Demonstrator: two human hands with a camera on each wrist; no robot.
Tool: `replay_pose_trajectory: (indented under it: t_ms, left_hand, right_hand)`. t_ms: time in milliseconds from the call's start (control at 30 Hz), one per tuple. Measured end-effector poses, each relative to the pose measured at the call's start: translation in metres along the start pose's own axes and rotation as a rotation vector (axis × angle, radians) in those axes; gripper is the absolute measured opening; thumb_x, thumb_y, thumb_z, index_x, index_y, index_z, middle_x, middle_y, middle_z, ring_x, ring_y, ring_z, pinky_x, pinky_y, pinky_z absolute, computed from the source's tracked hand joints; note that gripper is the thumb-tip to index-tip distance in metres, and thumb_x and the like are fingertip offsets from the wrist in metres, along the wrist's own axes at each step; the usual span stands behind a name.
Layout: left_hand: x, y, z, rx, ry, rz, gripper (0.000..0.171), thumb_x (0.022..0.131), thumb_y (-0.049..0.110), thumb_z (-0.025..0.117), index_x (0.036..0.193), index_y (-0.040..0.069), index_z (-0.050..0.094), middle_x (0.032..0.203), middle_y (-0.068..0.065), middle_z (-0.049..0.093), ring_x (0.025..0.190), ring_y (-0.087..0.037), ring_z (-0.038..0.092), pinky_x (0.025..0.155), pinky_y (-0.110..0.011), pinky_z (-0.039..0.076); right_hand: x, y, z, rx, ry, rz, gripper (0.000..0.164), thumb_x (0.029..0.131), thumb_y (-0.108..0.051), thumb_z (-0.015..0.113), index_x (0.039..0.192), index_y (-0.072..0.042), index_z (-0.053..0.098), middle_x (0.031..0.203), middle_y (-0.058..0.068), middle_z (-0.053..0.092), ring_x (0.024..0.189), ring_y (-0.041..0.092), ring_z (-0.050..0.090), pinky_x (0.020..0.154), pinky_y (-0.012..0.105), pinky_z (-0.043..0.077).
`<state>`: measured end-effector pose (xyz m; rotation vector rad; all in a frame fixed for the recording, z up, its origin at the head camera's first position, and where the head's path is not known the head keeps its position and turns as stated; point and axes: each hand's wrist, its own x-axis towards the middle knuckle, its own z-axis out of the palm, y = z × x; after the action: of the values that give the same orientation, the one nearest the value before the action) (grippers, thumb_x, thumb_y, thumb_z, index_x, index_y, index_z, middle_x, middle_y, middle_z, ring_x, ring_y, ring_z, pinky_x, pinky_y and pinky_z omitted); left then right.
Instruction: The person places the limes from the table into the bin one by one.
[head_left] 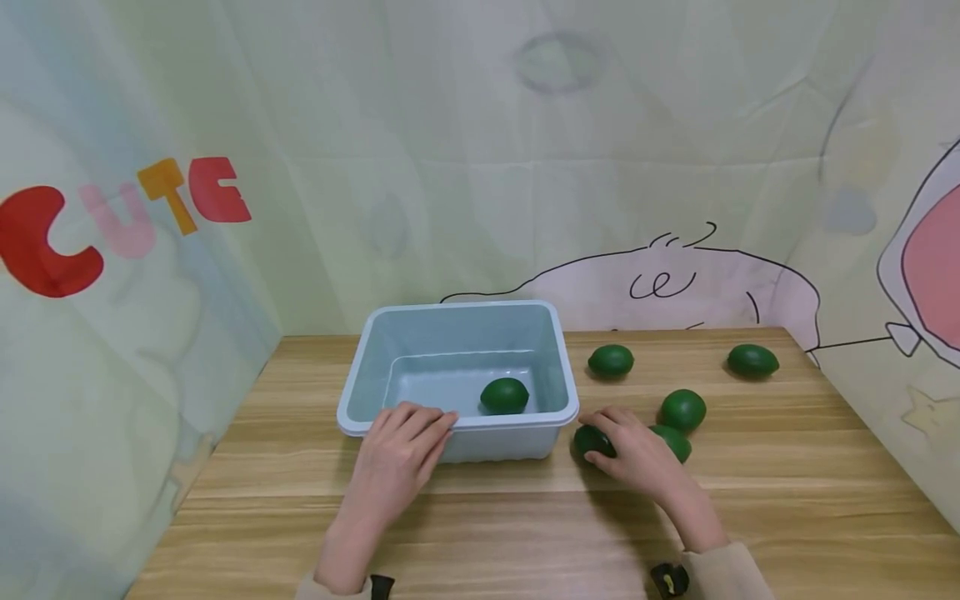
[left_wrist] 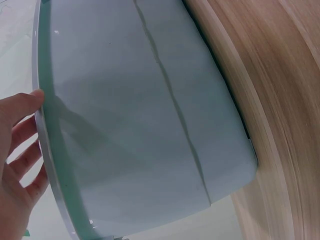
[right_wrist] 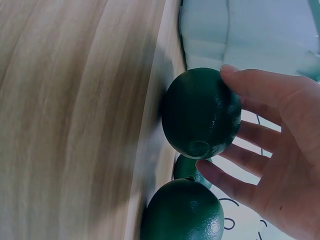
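The right hand [head_left: 637, 450] holds a green lime [head_left: 592, 442], its thumb curved over the near side and the fingers behind, spread only about as wide as the fruit. A smooth, round thing like this probably calls for contact on opposite sides, which would explain the wrap. The lime sits low, close to the table [head_left: 495, 533]; whether it rests there or is slightly raised, I cannot tell.

Just left of that grip stands the pale blue tub [head_left: 495, 444], its front right corner beside the held fruit. Farther left, the left hand [head_left: 397, 446] pinches the tub's front rim, thumb on the outer side and fingers hooked over the edge, likely to steady it (a light plastic tub could slide if knocked). Inside the tub, left of the grip and a little beyond it, one lime [head_left: 505, 396] lies on the floor toward the right end.

Right of the grip, partly hidden by the hand, is another lime [head_left: 672, 442], with a rounder-looking lime [head_left: 683, 410] just behind it; they overlap in view, so I cannot say whether they touch. Beyond the grip, near the tub's right side, lies a further lime [head_left: 611, 361], and well off to the far right another lime [head_left: 753, 361]. All four loose ones sit within the right hand's side, perhaps for easy reach. Past everything hangs a printed cloth [head_left: 450, 167].
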<state>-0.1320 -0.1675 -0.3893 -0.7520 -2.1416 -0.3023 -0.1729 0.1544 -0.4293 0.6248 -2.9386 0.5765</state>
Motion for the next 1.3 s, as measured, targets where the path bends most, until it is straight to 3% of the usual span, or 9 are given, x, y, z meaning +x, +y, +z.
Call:
replay_pose_trajectory:
  t_ms: [600, 1033, 1133, 1300]
  left_hand:
    - [0.0007, -0.0005, 0.0016, -0.007, 0.013, 0.004, 0.026, 0.078, 0.011, 0.075, 0.104, 0.013, 0.075, 0.092, 0.002, 0.071, 0.085, -0.018, 0.061, 0.071, -0.034, 0.048]
    - [-0.0017, -0.0016, 0.0018, -0.009, -0.016, -0.012, 0.022, 0.095, 0.022, 0.057, 0.103, 0.013, 0.075, 0.092, 0.001, 0.071, 0.085, -0.019, 0.061, 0.073, -0.034, 0.048]
    - [-0.0012, -0.0015, 0.0016, -0.010, -0.008, -0.007, 0.020, 0.092, 0.020, 0.060, 0.103, 0.012, 0.075, 0.092, 0.001, 0.071, 0.085, -0.018, 0.061, 0.073, -0.034, 0.048]
    - [0.0001, -0.0008, 0.0008, -0.006, 0.013, 0.005, 0.024, 0.079, 0.013, 0.073, 0.103, 0.012, 0.075, 0.092, 0.002, 0.071, 0.084, -0.018, 0.061, 0.072, -0.035, 0.048]
  right_hand:
    - [0.0016, 0.0031, 0.0032, 0.038, -0.067, 0.034, 0.053, 0.081, -0.024, 0.076, 0.130, -0.012, 0.058, 0.125, 0.010, 0.059, 0.118, 0.029, 0.056, 0.095, 0.049, 0.049]
    - [0.0045, -0.0015, 0.0044, 0.053, -0.110, 0.065, 0.057, 0.080, -0.022, 0.077, 0.132, -0.011, 0.057, 0.128, 0.013, 0.058, 0.119, 0.031, 0.055, 0.096, 0.051, 0.049]
    - [0.0052, -0.0023, 0.0046, 0.051, -0.109, 0.062, 0.056, 0.080, -0.021, 0.077, 0.132, -0.011, 0.057, 0.126, 0.012, 0.059, 0.117, 0.030, 0.056, 0.095, 0.049, 0.049]
    - [0.0063, -0.0030, 0.0046, 0.046, -0.112, 0.060, 0.056, 0.079, -0.020, 0.078, 0.130, -0.010, 0.058, 0.123, 0.010, 0.060, 0.114, 0.027, 0.057, 0.094, 0.048, 0.050]
